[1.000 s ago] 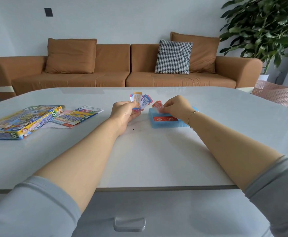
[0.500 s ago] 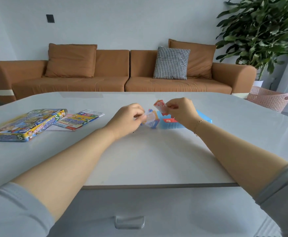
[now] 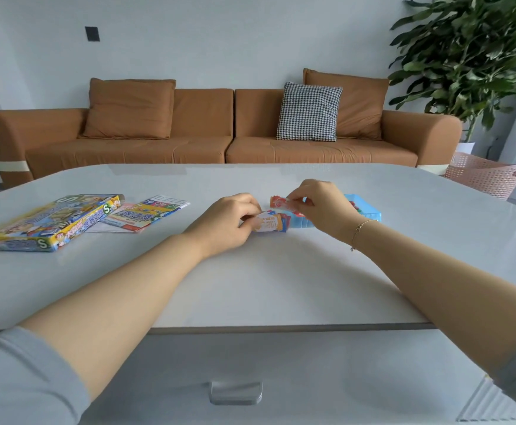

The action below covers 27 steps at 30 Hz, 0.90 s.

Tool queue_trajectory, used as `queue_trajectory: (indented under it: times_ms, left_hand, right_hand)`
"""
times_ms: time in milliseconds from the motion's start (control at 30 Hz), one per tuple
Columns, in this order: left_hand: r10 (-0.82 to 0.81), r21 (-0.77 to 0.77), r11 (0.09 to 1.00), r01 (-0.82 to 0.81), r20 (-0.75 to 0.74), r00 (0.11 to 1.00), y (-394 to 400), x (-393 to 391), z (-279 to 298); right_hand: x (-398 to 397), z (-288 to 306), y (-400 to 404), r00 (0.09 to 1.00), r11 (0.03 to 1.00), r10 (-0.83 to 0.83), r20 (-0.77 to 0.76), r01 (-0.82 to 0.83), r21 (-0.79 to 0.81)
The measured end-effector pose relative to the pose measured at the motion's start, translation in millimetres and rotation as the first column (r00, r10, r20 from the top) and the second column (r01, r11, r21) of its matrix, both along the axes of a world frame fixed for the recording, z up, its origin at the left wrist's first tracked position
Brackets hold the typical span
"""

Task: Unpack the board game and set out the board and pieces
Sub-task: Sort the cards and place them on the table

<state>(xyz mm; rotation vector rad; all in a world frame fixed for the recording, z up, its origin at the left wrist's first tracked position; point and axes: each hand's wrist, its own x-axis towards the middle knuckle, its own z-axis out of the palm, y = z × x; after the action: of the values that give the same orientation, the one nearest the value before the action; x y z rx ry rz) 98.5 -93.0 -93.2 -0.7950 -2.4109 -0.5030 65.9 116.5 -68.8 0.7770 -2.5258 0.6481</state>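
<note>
Left hand [image 3: 226,220] grasps a card stack [image 3: 269,223] at frame centre, low over the bench [image 3: 281,280]. Right hand [image 3: 321,207] pinches a red card [image 3: 279,202] beside the blue tray [image 3: 370,211].

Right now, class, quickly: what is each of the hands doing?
Left hand: closed, holding a stack of cards down at the table.
Right hand: closed, pinching a red card above the blue tray.

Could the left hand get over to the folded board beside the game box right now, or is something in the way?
Probably not yet: the table between the left hand and the folded board is bare, but that hand holds a stack of cards it must first set down.
</note>
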Motion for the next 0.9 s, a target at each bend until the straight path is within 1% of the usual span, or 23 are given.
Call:
queue_trajectory:
  times_ms: [67,133,233,300,367,467,533,667,733,833,900]
  left_hand:
    - [0.011,0.013,1.0,-0.011,0.02,1.0,1,-2,-1]
    - [0.028,0.013,1.0,-0.028,0.031,0.999,0,-3,-1]
    - [0.041,0.001,0.999,-0.041,0.041,0.998,-1,-3,0]
    - [0.049,-0.022,0.999,-0.048,0.039,0.998,-1,-3,1]
    - [0.067,-0.073,0.995,-0.064,0.045,0.997,0,-3,2]
    - [0.096,-0.17,0.982,-0.084,0.063,0.993,1,-2,4]
    - [0.116,-0.216,0.972,-0.098,0.075,0.99,2,-1,6]
    - [0.133,-0.249,0.963,-0.108,0.087,0.987,5,0,8]
    - [0.122,-0.204,0.974,-0.099,0.101,0.987,6,1,9]
    - [0.143,-0.112,0.985,-0.129,0.121,0.982,5,2,11]
    - [0.157,-0.12,0.982,-0.144,0.112,0.981,5,3,11]
  right_hand:
    - [1,-2,-3,0.997,0.994,0.04,0.058,-0.046,0.104]
    - [4,-2,-5,0.994,0.988,0.06,0.089,-0.072,0.138]
    - [9,2,-2,0.985,0.997,0.054,0.161,-0.063,0.047]
    - [13,3,-1,0.962,0.998,0.057,0.266,-0.064,0.017]
    - [15,1,-1,0.934,0.997,0.063,0.352,-0.072,0.014]
    - [17,0,-3,0.911,0.996,0.093,0.401,-0.092,-0.021]
    - [18,-1,-6,0.915,0.995,0.101,0.392,-0.102,-0.019]
    - [16,-5,-11,0.956,0.997,0.065,0.286,-0.075,0.023]
    - [14,-7,-11,0.967,0.997,0.041,0.251,-0.055,0.048]
    - [12,-8,-11,0.972,0.997,0.026,0.232,-0.042,0.062]
    - [12,-8,-11,0.973,0.997,0.025,0.231,-0.04,0.059]
